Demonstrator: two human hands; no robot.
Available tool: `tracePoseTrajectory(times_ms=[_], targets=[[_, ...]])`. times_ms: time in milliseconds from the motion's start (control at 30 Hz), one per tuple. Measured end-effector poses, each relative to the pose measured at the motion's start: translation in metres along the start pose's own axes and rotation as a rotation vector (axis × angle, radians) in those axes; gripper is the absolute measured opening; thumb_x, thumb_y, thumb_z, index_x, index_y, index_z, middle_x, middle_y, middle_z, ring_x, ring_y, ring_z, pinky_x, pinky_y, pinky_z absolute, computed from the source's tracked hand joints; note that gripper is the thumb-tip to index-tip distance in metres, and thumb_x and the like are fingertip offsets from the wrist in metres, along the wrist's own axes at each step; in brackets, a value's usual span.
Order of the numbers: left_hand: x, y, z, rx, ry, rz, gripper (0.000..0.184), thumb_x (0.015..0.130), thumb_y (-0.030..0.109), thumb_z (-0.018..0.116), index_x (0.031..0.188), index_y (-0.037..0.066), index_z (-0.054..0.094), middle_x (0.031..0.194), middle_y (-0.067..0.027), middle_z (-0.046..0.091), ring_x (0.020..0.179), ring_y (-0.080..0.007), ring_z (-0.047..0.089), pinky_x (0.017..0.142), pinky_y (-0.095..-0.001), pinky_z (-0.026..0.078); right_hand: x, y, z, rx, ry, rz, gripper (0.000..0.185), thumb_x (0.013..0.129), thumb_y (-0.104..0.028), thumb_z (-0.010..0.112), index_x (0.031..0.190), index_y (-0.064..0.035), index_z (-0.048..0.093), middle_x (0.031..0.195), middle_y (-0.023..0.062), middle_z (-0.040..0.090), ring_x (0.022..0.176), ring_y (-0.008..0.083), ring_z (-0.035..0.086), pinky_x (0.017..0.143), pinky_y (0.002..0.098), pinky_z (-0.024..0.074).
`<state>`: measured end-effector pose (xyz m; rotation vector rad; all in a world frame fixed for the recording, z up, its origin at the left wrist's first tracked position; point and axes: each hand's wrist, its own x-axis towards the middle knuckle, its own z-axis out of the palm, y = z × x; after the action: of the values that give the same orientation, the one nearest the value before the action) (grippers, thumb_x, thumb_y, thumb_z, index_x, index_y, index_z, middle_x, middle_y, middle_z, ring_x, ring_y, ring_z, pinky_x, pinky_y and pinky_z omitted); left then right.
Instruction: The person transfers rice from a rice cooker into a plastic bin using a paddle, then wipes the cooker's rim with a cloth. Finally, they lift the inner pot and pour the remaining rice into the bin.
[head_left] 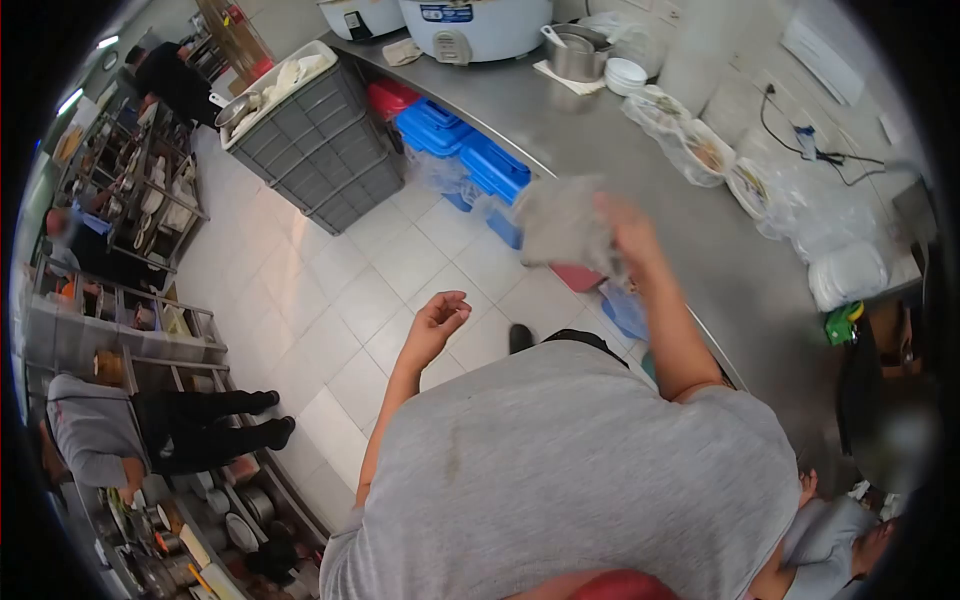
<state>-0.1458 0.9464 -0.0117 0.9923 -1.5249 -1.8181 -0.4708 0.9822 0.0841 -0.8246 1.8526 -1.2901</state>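
The right hand (630, 238) grips a greyish cloth (562, 222) by the desk's (700, 240) front edge; the left hand (440, 318) is empty, fingers loosely curled. Farther off, I see plastic-lined containers (708, 174) with contents I can't identify, a pot (576, 66) holding a white-handled utensil, and a heaped grey bin (318, 165).

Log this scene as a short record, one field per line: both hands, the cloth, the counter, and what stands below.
Left hand: loosely curled, nothing visible in it
Right hand: gripping a grey cloth
Cloth position: near the front edge of the steel counter; contact unclear
On counter: white electric cooker, metal pot
Below counter level: blue plastic bins, tall grey bin on pale floor tiles
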Motion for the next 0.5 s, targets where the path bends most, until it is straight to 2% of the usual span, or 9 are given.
tracePoseTrajectory(times_ms=[33, 67, 167, 233, 333, 433, 467, 500], targets=[[0.011, 0.000, -0.018, 0.006, 0.053, 0.011, 0.027, 0.086, 0.009, 0.059, 0.111, 0.002, 0.053, 0.093, -0.0031, 0.060, 0.091, -0.0117, 0.055, 0.083, -0.0254, 0.043, 0.019, -0.014, -0.004, 0.075, 0.050, -0.138, 0.060, 0.081, -0.048, 0.057, 0.114, 0.0020, 0.055, 0.115, 0.0129, 0.055, 0.104, 0.0227, 0.052, 0.086, 0.0328, 0.0410], [0.022, 0.000, -0.039, -0.009, 0.074, 0.006, 0.028, 0.085, 0.010, 0.060, 0.111, 0.002, 0.052, 0.094, -0.0035, 0.060, 0.092, -0.0119, 0.054, 0.084, -0.0259, 0.044, 0.043, -0.029, -0.003, -0.188, 0.318, -0.267, 0.062, 0.083, -0.044, 0.057, 0.116, 0.0075, 0.051, 0.118, 0.0179, 0.054, 0.107, 0.0255, 0.052, 0.090, 0.0343, 0.0398], [0.059, 0.011, -0.096, -0.002, 0.177, -0.049, 0.029, 0.085, 0.010, 0.060, 0.111, 0.001, 0.052, 0.095, -0.0046, 0.060, 0.092, -0.0127, 0.055, 0.084, -0.0262, 0.044, 0.152, -0.055, -0.011, -0.488, 0.138, -0.346, 0.070, 0.081, -0.056, 0.051, 0.125, -0.0013, 0.045, 0.127, 0.0233, 0.046, 0.119, 0.0334, 0.043, 0.097, 0.0361, 0.0338], [0.084, 0.021, -0.135, 0.024, 0.245, -0.042, 0.027, 0.085, 0.011, 0.060, 0.109, 0.000, 0.053, 0.095, -0.0054, 0.061, 0.091, -0.0130, 0.055, 0.084, -0.0264, 0.044, 0.251, -0.029, 0.001, -0.675, 0.076, -0.304, 0.070, 0.083, -0.057, 0.046, 0.129, -0.0048, 0.042, 0.131, 0.0228, 0.041, 0.124, 0.0332, 0.038, 0.102, 0.0404, 0.0278], [0.111, 0.037, -0.200, 0.068, 0.348, -0.089, 0.026, 0.085, 0.011, 0.059, 0.109, 0.000, 0.054, 0.095, -0.0057, 0.061, 0.090, -0.0128, 0.055, 0.083, -0.0266, 0.044, 0.350, 0.023, 0.069, -1.042, 0.434, 0.216, 0.070, 0.087, -0.057, 0.035, 0.136, -0.0085, 0.033, 0.143, 0.0201, 0.025, 0.134, 0.0308, 0.019, 0.108, 0.0430, 0.0125], [0.137, 0.053, -0.261, 0.080, 0.455, -0.113, 0.027, 0.085, 0.013, 0.058, 0.108, 0.000, 0.054, 0.094, -0.0058, 0.061, 0.089, -0.0126, 0.055, 0.080, -0.0263, 0.043, 0.427, 0.018, 0.150, -1.190, 0.425, 0.145, 0.069, 0.087, -0.058, 0.029, 0.139, -0.0116, 0.028, 0.145, 0.0174, 0.022, 0.136, 0.0311, 0.012, 0.108, 0.0477, 0.0066], [0.152, 0.061, -0.294, 0.074, 0.525, -0.131, 0.027, 0.085, 0.013, 0.058, 0.109, 0.000, 0.054, 0.094, -0.0057, 0.061, 0.089, -0.0126, 0.055, 0.078, -0.0261, 0.043, 0.475, 0.026, 0.208, -1.321, 0.368, -0.351, 0.069, 0.085, -0.059, 0.036, 0.135, -0.0118, 0.037, 0.137, 0.0173, 0.037, 0.130, 0.0320, 0.028, 0.105, 0.0472, 0.0203], [0.158, 0.065, -0.313, 0.070, 0.588, -0.132, 0.028, 0.085, 0.014, 0.058, 0.109, 0.000, 0.054, 0.094, -0.0057, 0.062, 0.089, -0.0126, 0.056, 0.077, -0.0259, 0.042, 0.487, 0.011, 0.218, -1.319, 0.209, -0.386, 0.068, 0.083, -0.059, 0.038, 0.133, -0.0117, 0.039, 0.134, 0.0174, 0.040, 0.127, 0.0328, 0.032, 0.103, 0.0492, 0.0224]])
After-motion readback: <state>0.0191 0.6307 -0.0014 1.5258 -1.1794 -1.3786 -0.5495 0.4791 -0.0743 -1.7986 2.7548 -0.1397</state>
